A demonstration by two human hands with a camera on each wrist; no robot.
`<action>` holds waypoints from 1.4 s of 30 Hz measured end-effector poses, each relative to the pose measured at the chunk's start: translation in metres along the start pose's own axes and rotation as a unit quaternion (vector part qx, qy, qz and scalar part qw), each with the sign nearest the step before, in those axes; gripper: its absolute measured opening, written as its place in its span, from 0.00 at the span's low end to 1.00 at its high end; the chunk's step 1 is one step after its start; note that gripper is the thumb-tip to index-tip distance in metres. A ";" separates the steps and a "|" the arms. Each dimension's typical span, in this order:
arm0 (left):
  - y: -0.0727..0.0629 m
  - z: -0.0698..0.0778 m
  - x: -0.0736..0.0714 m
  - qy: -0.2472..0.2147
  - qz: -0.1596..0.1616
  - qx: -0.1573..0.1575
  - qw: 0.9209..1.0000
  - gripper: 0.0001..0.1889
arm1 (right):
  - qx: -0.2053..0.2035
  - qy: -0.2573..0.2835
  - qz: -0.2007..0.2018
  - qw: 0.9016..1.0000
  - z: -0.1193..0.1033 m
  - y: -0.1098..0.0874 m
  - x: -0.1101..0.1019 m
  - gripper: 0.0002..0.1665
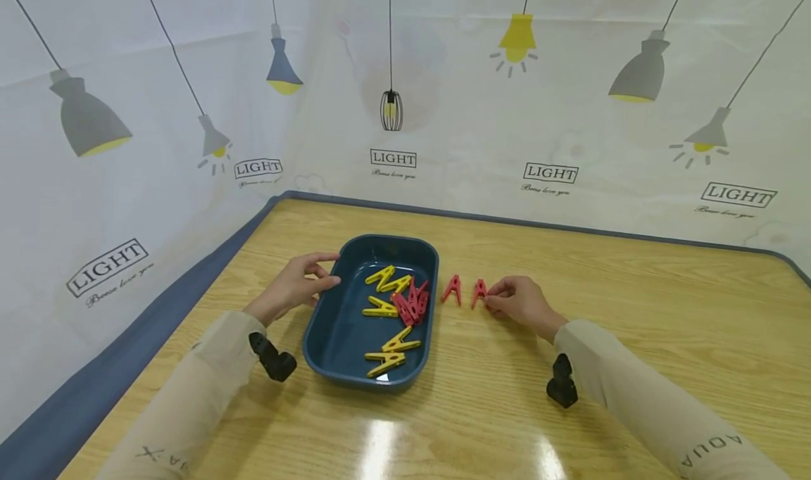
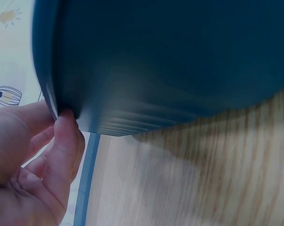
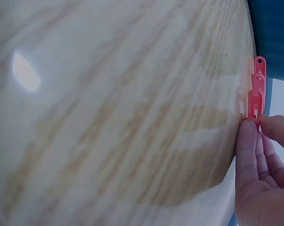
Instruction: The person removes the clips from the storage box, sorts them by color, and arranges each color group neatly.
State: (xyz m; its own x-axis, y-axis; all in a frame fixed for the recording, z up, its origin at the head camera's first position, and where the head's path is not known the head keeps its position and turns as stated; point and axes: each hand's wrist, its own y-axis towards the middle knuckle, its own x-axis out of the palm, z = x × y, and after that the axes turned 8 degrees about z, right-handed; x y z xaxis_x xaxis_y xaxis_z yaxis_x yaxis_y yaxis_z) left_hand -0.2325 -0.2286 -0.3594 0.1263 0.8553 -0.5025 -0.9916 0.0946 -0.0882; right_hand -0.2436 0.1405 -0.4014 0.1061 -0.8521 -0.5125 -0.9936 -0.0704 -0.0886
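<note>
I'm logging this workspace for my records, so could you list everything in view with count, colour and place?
Tray: 1, dark blue, on the table between the hands
Yellow clothespins: 5, yellow, inside the tray
Red clothespins in the tray: several, red, bunched by its right wall; overlap prevents an exact count
Red clothespins on the table: 2, red, right of the tray
Table: 1, light wood with dark blue edging, under everything
Backdrop: white, printed with 7 lamps and 5 LIGHT labels, behind the table
Wrist cameras: 2, black, one per wrist
Sleeves: 2, beige, on both arms
Left hand: 1, bare, gripping the tray's left rim
Right hand: 1, bare, pinching the farther-right red clothespin
</note>
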 end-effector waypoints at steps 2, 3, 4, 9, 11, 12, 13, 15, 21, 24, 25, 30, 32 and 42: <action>0.000 0.000 0.000 -0.002 0.000 0.000 1.000 0.27 | 0.001 0.004 -0.002 1.000 0.000 0.000 0.000 0.08; 0.000 0.000 0.000 -0.003 0.000 -0.001 1.000 0.27 | 0.003 0.006 -0.002 1.000 0.000 -0.001 0.000 0.08; 0.000 0.000 0.000 -0.003 0.000 -0.001 1.000 0.27 | 0.005 0.008 -0.002 1.000 0.000 -0.001 0.000 0.08; 0.000 -0.001 0.000 -0.003 -0.001 -0.002 1.000 0.27 | -0.003 0.006 -0.005 1.000 -0.001 -0.002 -0.002 0.09; 0.001 -0.001 0.000 -0.003 -0.002 -0.002 1.000 0.27 | -0.007 0.005 -0.007 1.000 -0.002 -0.003 -0.004 0.10; 0.000 -0.001 0.000 -0.003 -0.003 -0.001 1.000 0.27 | -0.010 0.005 -0.010 1.000 -0.003 -0.004 -0.005 0.11; 0.000 -0.001 0.000 -0.003 -0.003 -0.001 1.000 0.27 | -0.008 0.006 -0.011 1.000 -0.003 -0.005 -0.006 0.10; 0.000 0.000 0.000 -0.002 -0.003 -0.001 1.000 0.28 | -0.007 0.007 -0.014 1.000 -0.004 -0.006 -0.008 0.11; -0.001 0.001 0.000 0.000 -0.002 -0.001 1.000 0.28 | -0.020 0.006 -0.024 0.999 -0.012 -0.007 -0.013 0.12; -0.002 0.002 0.000 -0.002 -0.003 0.001 1.000 0.28 | -0.030 0.010 -0.031 0.999 -0.020 -0.009 -0.013 0.13; -0.002 0.003 0.000 -0.003 -0.003 0.001 1.000 0.28 | -0.033 0.012 -0.033 0.999 -0.024 -0.009 -0.012 0.13; -0.003 0.003 0.000 -0.003 -0.002 0.002 1.000 0.28 | -0.067 0.020 -0.058 0.996 -0.041 -0.013 -0.007 0.13; -0.002 0.003 0.000 -0.001 -0.002 0.001 1.000 0.28 | -0.080 0.022 -0.069 0.994 -0.047 -0.014 -0.004 0.12; 0.000 0.000 0.000 0.001 0.001 -0.005 1.000 0.27 | -0.143 -0.021 -0.106 0.984 -0.081 -0.013 0.010 0.09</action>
State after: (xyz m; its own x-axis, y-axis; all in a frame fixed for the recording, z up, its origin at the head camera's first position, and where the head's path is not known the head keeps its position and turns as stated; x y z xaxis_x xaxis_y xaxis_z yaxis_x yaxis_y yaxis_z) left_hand -0.2327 -0.2282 -0.3595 0.1242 0.8543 -0.5047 -0.9916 0.0880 -0.0951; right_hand -0.2331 0.0911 -0.3361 0.3074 -0.7809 -0.5438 -0.9188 -0.3923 0.0439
